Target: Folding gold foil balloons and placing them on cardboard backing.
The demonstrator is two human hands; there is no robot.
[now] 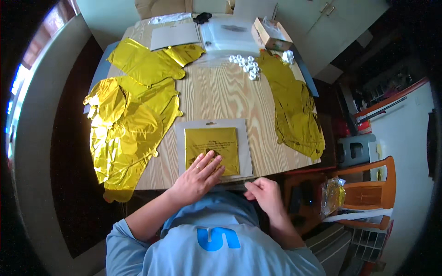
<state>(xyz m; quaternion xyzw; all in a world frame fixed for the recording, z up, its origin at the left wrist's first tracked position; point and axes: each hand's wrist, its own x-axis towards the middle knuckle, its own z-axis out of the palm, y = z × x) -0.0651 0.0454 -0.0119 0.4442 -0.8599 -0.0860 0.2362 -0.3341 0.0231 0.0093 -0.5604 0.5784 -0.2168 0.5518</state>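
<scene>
My left hand (199, 178) lies with its fingers stretched out on a folded gold foil balloon (195, 138), pressing on its lower part. Printed text shows on the foil. Beneath it is a light grey card (243, 147) with a hang slot at its top edge, lying near the table's front edge. My right hand (266, 197) is at that edge, just off the card's lower right corner. Its thumb and fingers are drawn together, and whatever they pinch, if anything, is hidden.
Flat gold foil balloons (138, 119) cover the table's left side, and another gold foil sheet (294, 106) lies on the right. At the back are white rings (252, 69), clear plastic bags (230, 39), grey cards (175, 37) and a small box (281, 43). A wooden chair (363, 193) stands at right.
</scene>
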